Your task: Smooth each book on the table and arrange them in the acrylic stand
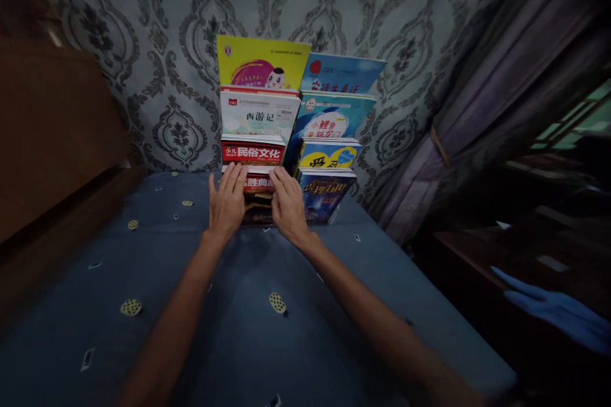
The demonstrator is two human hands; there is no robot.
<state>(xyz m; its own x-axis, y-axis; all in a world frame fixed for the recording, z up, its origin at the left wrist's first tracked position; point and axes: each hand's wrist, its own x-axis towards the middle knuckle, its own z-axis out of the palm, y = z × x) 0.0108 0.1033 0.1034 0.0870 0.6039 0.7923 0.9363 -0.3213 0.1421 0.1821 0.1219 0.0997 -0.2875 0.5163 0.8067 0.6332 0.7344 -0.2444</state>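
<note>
Two columns of upright books stand in stepped rows against the wall. At the front of the left column is a dark book with a red band (258, 198); behind it are a red book (252, 152), a white book (260, 116) and a tall yellow-green book (262, 57). My left hand (228, 200) lies against the front book's left side, fingers stretched up to its top edge. Against its right side rests my right hand (289, 203), fingers extended. In the right column are a dark blue book (327, 194), a yellow and blue book (328, 156), a teal book (338, 116) and a blue book (344, 73).
The books stand on a blue patterned cloth surface (238, 331) by a patterned wall (176, 44). A brown box-like object (52, 133) is at the left. On the right are a tied curtain (449, 127) and a blue glove-like object (558, 315).
</note>
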